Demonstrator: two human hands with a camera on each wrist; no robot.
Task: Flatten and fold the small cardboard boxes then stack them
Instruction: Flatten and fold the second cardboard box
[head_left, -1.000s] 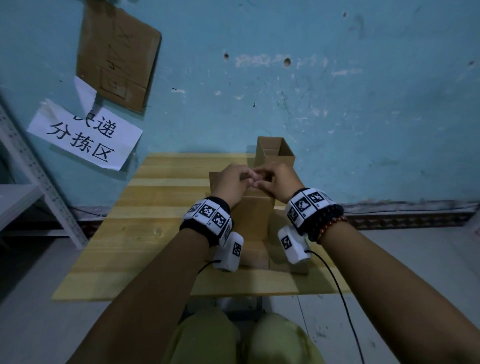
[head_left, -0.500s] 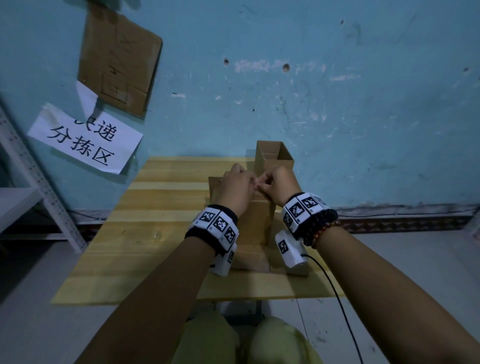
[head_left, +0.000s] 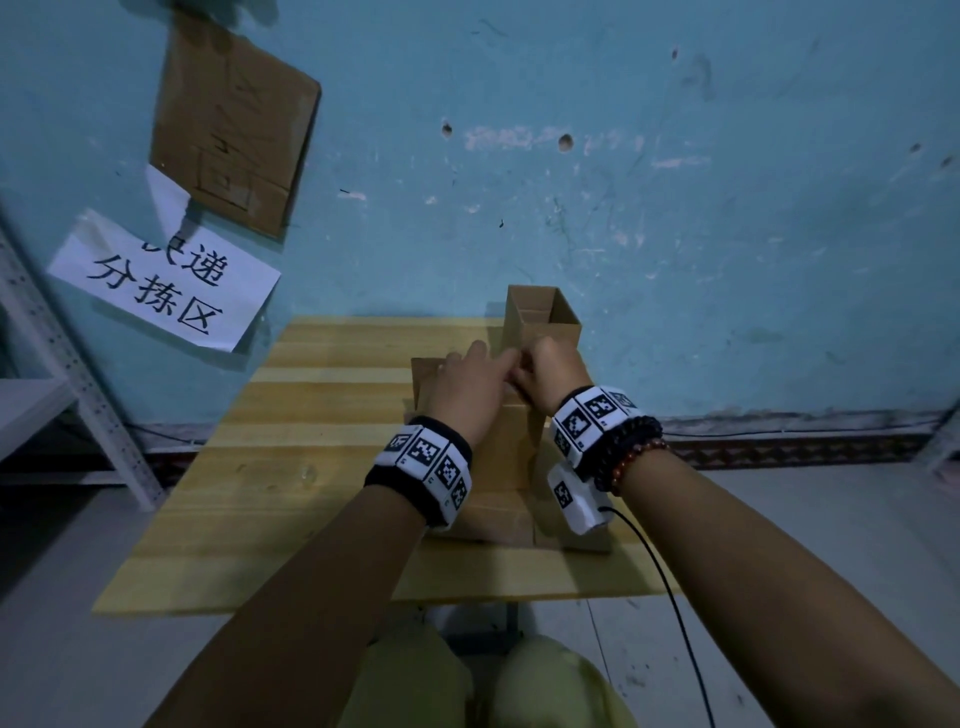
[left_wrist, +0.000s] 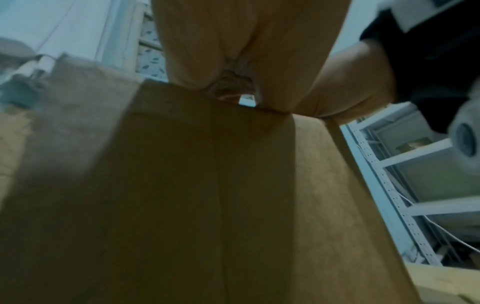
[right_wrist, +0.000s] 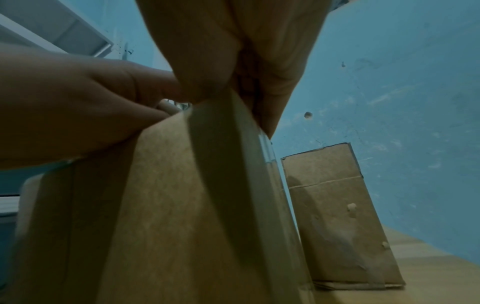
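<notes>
A wooden desk (head_left: 322, 467) stands against a blue wall (head_left: 675, 208), which carries a paper sign (head_left: 161, 280). On the desk, a near box (head_left: 511, 452) stands upright; both grips pinch its top edge, left hand (head_left: 470, 392) touching right hand (head_left: 550, 376). An open box (head_left: 540, 319) stands just behind.

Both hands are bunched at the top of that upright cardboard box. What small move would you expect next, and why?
Probably pulling the top seam apart. The left hand and right hand both pinch the upper edge of the near box, which stands upright and unflattened on the table. A tape strip seems to run down from that edge, so opening it likely comes first.
</notes>
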